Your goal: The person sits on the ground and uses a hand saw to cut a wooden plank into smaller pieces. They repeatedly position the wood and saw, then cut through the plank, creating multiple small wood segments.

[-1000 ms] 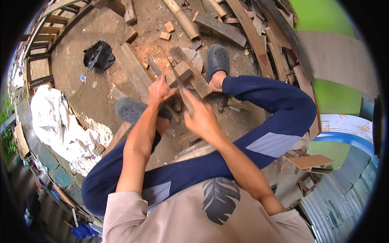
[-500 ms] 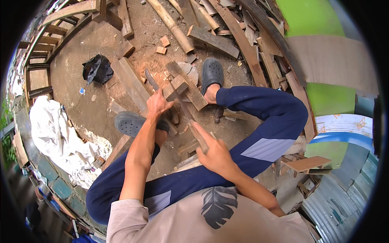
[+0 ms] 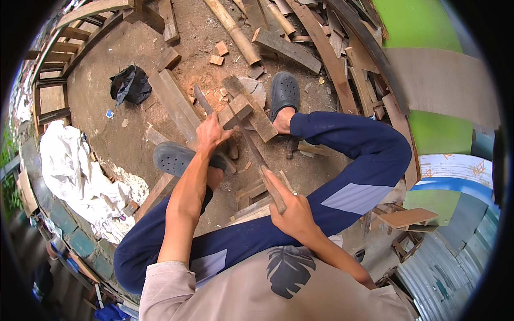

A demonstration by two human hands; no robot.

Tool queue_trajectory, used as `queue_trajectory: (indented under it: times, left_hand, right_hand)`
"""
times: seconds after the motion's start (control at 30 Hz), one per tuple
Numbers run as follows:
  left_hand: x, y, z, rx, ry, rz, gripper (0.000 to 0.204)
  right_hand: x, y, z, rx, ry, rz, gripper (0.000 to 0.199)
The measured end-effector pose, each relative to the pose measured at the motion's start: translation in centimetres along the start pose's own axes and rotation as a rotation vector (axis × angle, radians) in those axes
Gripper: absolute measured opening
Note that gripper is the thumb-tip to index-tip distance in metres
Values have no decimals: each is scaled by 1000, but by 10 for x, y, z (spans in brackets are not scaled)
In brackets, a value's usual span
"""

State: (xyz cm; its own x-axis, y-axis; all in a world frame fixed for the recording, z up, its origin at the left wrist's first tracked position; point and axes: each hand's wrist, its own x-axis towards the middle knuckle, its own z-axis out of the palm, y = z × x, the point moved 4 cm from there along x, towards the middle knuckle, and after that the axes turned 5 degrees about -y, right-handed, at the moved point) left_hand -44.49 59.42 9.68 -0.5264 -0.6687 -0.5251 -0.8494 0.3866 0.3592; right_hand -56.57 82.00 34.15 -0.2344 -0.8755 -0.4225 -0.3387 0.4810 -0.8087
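My right hand (image 3: 293, 214) is wrapped round the wooden handle of a long, narrow-bladed hand tool (image 3: 251, 143); whether it is a saw or a knife I cannot tell. Its blade slants away from me and meets a short wooden block (image 3: 235, 112). That block lies across a longer plank (image 3: 256, 120) on the ground. My left hand (image 3: 211, 132) grips the block's left end, with fingers partly hidden. Beside it a second dark metal blade (image 3: 202, 98) sticks out past the hand, its lower part covered.
Planks (image 3: 174, 101) and a bamboo pole (image 3: 235, 33) lie ahead, with small wood offcuts (image 3: 217, 60) nearby. My shoes (image 3: 284, 92) flank the work. A black plastic bag (image 3: 130, 85) and white cloth (image 3: 75, 176) are at left. Scrap wood (image 3: 326, 64) lines the right.
My right hand has drawn back a little toward my body with the tool, and more blade shows between hand and block. My left hand stays on the block; the view has shifted slightly.
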Motion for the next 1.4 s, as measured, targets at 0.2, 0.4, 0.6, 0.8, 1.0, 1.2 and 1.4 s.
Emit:
queue_trajectory:
  times: [0.2, 0.4, 0.6, 0.8, 1.0, 1.2, 1.4]
  left_hand:
    - [17, 11, -1, -16, -42, 38, 80]
    - [20, 0, -5, -14, -32, 0, 77]
    - [17, 4, -15, -8, -12, -21, 79]
    - [14, -1, 2, -40, -30, 14, 82]
    - [13, -5, -6, -40, -37, -24, 82]
    - [21, 5, -8, -44, -161, -24, 83]
    - [12, -4, -3, -24, -68, -17, 84]
  right_hand:
    - [134, 55, 28, -40, 62, 63, 70]
    - [48, 17, 12, -7, -38, 45, 87]
    - [43, 1, 0, 24, -84, 163, 78]
    - [135, 24, 29, -64, -77, 217, 74]
    - [5, -9, -4, 22, -13, 52, 80]
    - [154, 38, 28, -40, -11, 146, 71]
    - [10, 2, -2, 23, -8, 46, 84]
